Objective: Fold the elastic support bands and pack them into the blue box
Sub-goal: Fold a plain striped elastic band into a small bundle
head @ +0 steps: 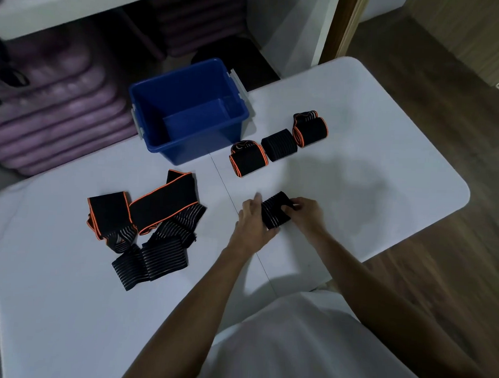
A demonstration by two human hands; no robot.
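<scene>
Both hands work on one folded black elastic band with thin pale stripes (pixel 276 213), which lies on the white folding table (pixel 384 171) near its middle seam. The left hand (pixel 251 221) rests against the band's left edge, thumb curled under its near corner and fingers lying along its side. The right hand (pixel 305 214) pinches the band's right end between curled fingers and thumb.

The open blue plastic box with grey side latches (pixel 188 113) stands at the table's far edge; nothing shows inside it. Just right of the box, three folded bands lie in a diagonal row: an orange-edged black roll (pixel 248 159), a plain black striped bundle (pixel 279 144) and a second orange-edged roll (pixel 309 130).

Left of the seam, a loose heap of unfolded orange-edged and striped black bands (pixel 145 224) lies tangled. Stacked purple mats (pixel 61 111) fill the shelving behind.
</scene>
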